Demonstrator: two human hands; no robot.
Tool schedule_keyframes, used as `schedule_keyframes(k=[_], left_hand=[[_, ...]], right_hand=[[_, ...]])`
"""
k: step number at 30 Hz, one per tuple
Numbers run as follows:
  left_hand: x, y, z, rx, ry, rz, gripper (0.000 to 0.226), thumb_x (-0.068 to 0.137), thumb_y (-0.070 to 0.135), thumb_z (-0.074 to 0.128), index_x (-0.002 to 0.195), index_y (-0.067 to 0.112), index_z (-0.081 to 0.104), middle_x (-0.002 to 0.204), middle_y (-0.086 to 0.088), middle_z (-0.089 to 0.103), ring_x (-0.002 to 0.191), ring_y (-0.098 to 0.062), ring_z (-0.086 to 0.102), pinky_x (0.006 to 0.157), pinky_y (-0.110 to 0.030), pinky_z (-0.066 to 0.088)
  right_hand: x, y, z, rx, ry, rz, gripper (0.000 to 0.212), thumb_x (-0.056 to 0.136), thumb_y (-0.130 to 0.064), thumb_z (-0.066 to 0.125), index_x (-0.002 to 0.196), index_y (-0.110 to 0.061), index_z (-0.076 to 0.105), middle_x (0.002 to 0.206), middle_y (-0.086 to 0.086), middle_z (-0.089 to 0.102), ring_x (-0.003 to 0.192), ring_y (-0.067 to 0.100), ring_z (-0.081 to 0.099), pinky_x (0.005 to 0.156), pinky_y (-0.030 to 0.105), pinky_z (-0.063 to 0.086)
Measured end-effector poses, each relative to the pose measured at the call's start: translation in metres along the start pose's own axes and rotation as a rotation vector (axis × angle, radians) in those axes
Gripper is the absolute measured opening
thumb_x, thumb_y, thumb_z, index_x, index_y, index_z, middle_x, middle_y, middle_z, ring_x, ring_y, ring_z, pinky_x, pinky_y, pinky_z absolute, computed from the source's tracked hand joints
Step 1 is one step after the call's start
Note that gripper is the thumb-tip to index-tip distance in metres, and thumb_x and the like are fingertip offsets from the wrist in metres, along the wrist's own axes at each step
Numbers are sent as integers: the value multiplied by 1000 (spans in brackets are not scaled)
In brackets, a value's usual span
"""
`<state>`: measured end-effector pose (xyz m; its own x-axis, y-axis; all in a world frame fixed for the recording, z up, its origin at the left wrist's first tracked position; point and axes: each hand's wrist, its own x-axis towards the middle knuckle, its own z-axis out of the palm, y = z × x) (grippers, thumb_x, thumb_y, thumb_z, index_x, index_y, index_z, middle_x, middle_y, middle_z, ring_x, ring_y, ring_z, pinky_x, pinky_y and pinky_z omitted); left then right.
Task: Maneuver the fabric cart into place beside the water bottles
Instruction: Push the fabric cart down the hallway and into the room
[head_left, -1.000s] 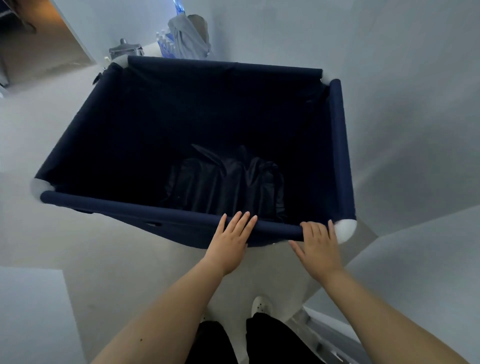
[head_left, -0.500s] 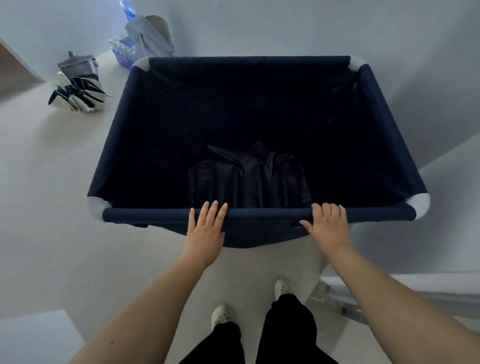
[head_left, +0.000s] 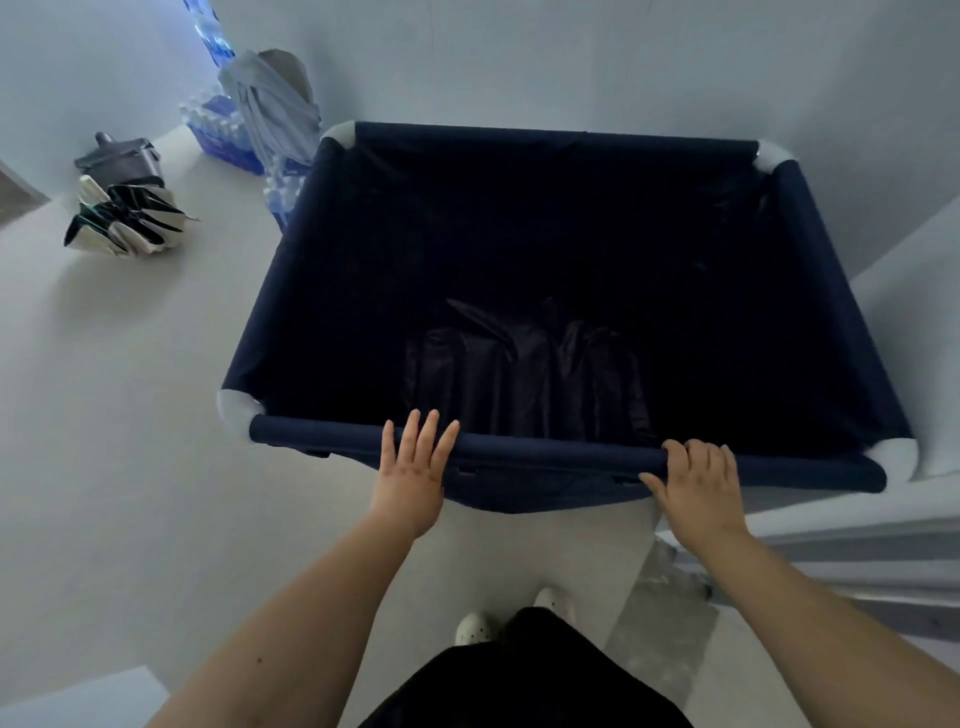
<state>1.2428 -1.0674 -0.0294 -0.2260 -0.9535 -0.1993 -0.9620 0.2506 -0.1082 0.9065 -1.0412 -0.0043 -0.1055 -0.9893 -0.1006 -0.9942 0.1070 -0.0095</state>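
Observation:
The dark blue fabric cart fills the middle of the view, with white corner joints and a dark bag lying in its bottom. My left hand rests flat on the near rail with fingers stretched over it. My right hand curls over the same rail further right. Packs of water bottles stand against the wall at the far left; the cart's far left corner is right beside them and hides part of one pack.
A grey cloth bag sits on the bottle packs. A folded black and white object and a grey box lie on the floor to the left. White walls close in behind and right of the cart. A metal rail runs along the right.
The cart has swung round and rolled toward the wall, so its far left corner now sits beside the water bottles. Both hands stayed on the near rail, spreading further apart.

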Motion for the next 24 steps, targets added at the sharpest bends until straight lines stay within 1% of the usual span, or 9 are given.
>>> schedule_keyframes(k=[3,5,9,11,12,14,16,20,24], left_hand=[[-2,-5,0,11,9,15,99,92,31,43,120,18,-52,156,-12,-11,140,-34,-15,102,-55,-26],[-2,-7,1,14,5,20,99,92,31,42,120,18,-52,156,-12,-11,140,-34,-15,100,-54,-29],[-1,-9,0,35,-12,21,98,92,31,42,121,18,-51,156,-12,-10,141,-34,-14,101,-54,-28],[0,-9,-1,39,-14,11,99,92,32,42,121,18,-51,156,-12,-9,141,-34,-13,101,-54,-28],[1,-8,-2,37,-19,6,99,91,32,42,120,18,-51,156,-12,-9,141,-34,-12,102,-54,-27],[3,-7,-5,35,-31,2,99,91,33,43,120,19,-51,156,-11,-8,141,-33,-11,103,-54,-24],[6,-5,-8,38,-56,-1,97,91,33,43,124,19,-47,156,-11,-8,141,-33,-10,105,-54,-21],[13,1,-14,15,-99,-30,89,90,35,45,140,18,-26,156,-10,-1,141,-32,-3,110,-55,-12],[24,7,-21,-9,-139,-39,84,89,37,45,143,20,-18,154,-8,7,140,-30,4,112,-54,-8]], right_hand=[[-9,-4,1,19,1,-18,86,90,-61,4,106,6,56,95,26,58,91,44,56,98,61,37],[-9,-6,3,23,-12,-8,89,89,-62,-1,108,5,55,97,26,57,94,44,55,100,61,36],[-2,-7,3,6,-61,3,78,85,-59,14,113,4,52,101,26,56,99,43,52,105,61,32],[3,-6,1,-10,-70,-24,83,87,-62,8,114,4,52,101,25,56,99,43,52,105,59,31],[7,-4,1,-18,-67,-35,81,89,-61,11,115,3,52,103,25,55,100,42,52,106,58,29],[16,-1,0,-19,-84,-36,63,91,-52,36,121,1,47,110,25,53,108,41,47,111,56,23],[27,1,-1,-31,-116,-46,59,89,-47,49,126,-2,43,116,22,50,113,38,43,114,53,17],[51,7,-6,-92,-172,-87,63,89,-57,37,131,-11,33,124,12,44,120,31,37,116,47,11],[78,16,-11,-92,-180,-123,66,88,-61,35,131,-12,33,122,10,45,119,29,38,116,46,11]])
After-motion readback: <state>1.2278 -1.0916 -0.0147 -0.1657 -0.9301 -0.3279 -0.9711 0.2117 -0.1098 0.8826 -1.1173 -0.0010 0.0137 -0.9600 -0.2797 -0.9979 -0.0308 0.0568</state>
